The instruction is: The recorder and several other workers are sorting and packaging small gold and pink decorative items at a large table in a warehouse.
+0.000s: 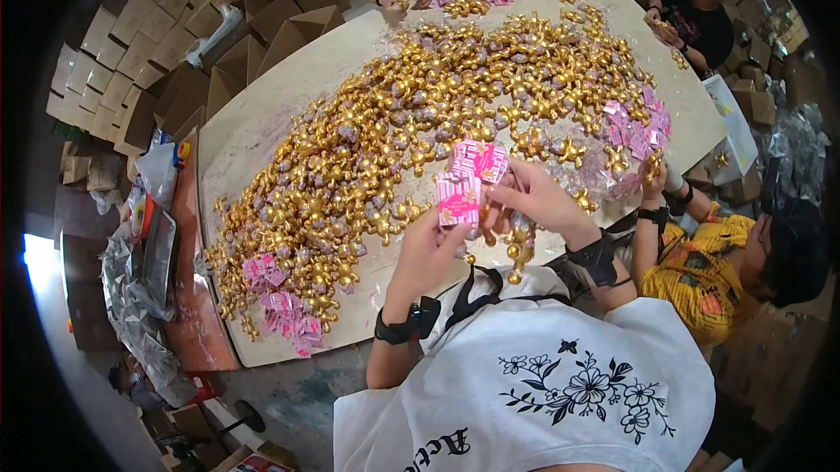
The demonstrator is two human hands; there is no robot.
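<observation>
In front of my chest, my left hand (426,253) pinches a small pink-and-white striped card (460,201) at its lower edge. My right hand (547,201) is closed at the edge of more pink cards (479,160), which overlap behind the first one. Below my right hand is a shiny gold bear-shaped figure (521,249) with a clear part; whether my curled fingers grip it is hidden. A large heap of similar gold figures (420,104) covers the table (254,126) beyond my hands.
Pink packets (293,321) lie at the near left of the heap, more pink packets (637,126) at the right. One person (700,266) in yellow works close on my right; others sit at the far side. Cardboard boxes (236,69) stand left, a white bin (733,126) right.
</observation>
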